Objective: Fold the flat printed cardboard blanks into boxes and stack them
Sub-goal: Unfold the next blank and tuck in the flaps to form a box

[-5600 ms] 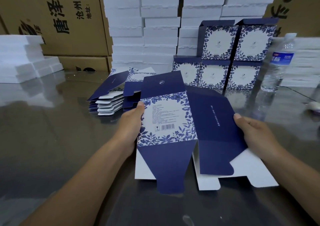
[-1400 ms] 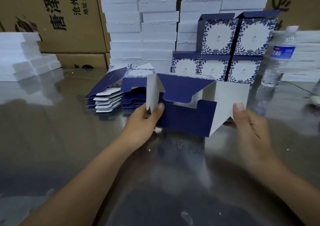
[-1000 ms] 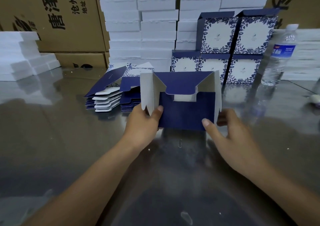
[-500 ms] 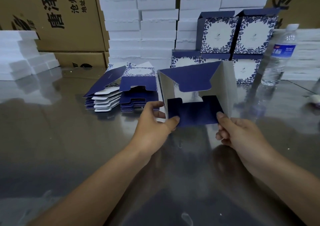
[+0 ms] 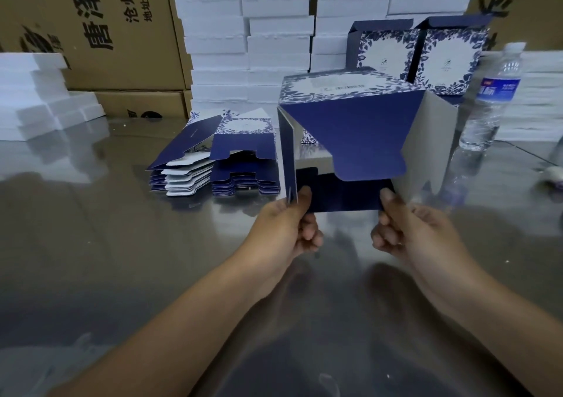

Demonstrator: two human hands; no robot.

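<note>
Lifted and tipped toward the camera since half a second ago: half-folded box [image 5: 353,134], centre frame above the desk [image 5: 91,259].
Left hand [image 5: 286,223] pinching side flap, right hand [image 5: 411,229] pinching bottom flap, forearms angled inward.

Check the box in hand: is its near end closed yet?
Still open. The box shows its white inside; one blue flap hangs down, untucked.
</note>
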